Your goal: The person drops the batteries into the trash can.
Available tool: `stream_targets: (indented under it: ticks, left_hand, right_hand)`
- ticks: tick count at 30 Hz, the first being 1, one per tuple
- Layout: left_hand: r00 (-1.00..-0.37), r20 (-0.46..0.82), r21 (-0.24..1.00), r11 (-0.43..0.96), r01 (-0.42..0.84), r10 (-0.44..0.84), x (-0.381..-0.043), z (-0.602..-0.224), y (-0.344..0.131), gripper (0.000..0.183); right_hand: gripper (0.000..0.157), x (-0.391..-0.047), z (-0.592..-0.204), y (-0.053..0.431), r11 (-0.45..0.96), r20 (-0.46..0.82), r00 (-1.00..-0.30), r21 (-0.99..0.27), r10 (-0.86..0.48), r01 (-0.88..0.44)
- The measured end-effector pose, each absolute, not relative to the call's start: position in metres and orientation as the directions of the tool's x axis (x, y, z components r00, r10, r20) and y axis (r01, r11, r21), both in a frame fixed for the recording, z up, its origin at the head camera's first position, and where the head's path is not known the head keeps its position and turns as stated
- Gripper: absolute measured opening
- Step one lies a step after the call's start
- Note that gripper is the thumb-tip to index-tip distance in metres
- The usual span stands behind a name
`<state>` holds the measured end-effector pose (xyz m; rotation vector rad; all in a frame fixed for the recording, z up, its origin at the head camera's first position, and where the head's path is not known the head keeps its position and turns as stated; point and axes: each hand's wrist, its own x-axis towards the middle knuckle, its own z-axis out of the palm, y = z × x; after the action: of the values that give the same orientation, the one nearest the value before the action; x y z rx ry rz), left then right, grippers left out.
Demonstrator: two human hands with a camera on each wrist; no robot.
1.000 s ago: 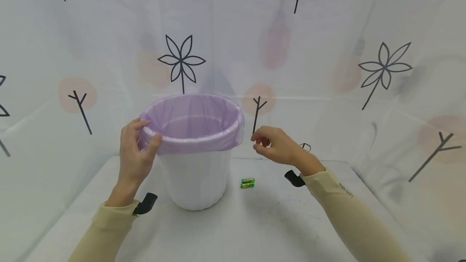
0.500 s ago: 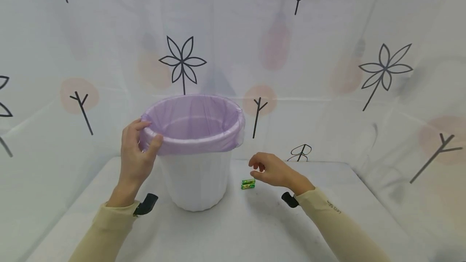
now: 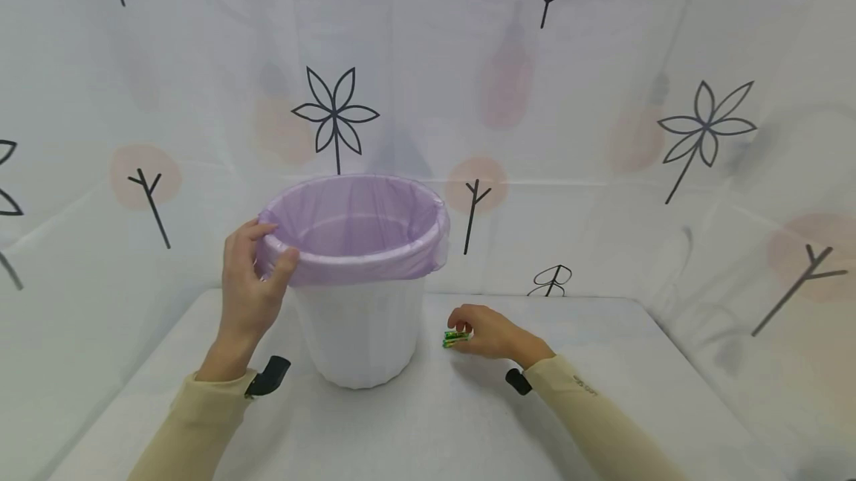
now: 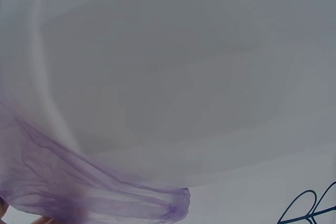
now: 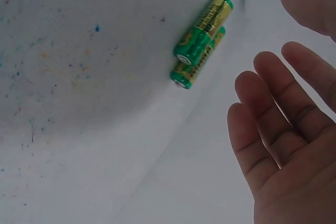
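A white wastebasket [image 3: 357, 332] stands left of centre, lined with a purple bin bag [image 3: 374, 265] folded over its rim. My left hand [image 3: 249, 284] grips the rim on the near left, thumb outside and fingertips over the edge. In the left wrist view the bin's pale wall [image 4: 184, 103] fills most of the picture, with the bag [image 4: 105, 195] at the bottom left. Two green and gold batteries [image 3: 456, 337] lie side by side on the table. Right beside them is my right hand [image 3: 493, 334]; its wrist view shows the fingers [image 5: 273, 95] spread, apart from the batteries [image 5: 202, 40].
A white-covered table [image 3: 414, 429] carries everything and is speckled with small coloured marks. Behind it hangs a white curtain [image 3: 414, 42] printed with plant drawings. Small black wrist cameras [image 3: 269, 375] sit at both cuffs.
My right hand has come down and slightly left from beside the bin's rim to the batteries. The left hand, the bin and the batteries stay where they were.
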<state>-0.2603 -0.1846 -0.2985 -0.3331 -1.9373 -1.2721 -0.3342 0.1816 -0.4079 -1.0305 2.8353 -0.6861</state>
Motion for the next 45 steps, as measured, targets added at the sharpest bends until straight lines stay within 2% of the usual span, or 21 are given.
stream_targets:
  ticks: [9,19,27,45]
  left_hand:
    - [-0.664,0.723,0.663,0.464,0.588,-0.192,-0.261,-0.298,-0.184,0.050]
    - [-0.670,0.717,0.668,0.460,0.584,-0.191,-0.261,-0.297,-0.185,0.049]
    - [-0.668,0.718,0.671,0.452,0.587,-0.197,-0.260,-0.297,-0.184,0.049]
    - [-0.665,0.720,0.668,0.459,0.586,-0.198,-0.259,-0.298,-0.184,0.049]
  right_hand:
    - [0.032,-0.342,-0.423,0.181,0.716,0.060,-0.800,-0.411,-0.597,-0.565]
    - [0.031,-0.346,-0.428,0.179,0.740,0.062,-0.800,-0.344,-0.596,-0.578]
    - [0.027,-0.345,-0.431,0.177,0.750,0.028,-0.809,-0.356,-0.588,-0.557]
    - [0.017,-0.343,-0.440,0.178,0.705,0.014,-0.771,-0.395,-0.637,-0.589]
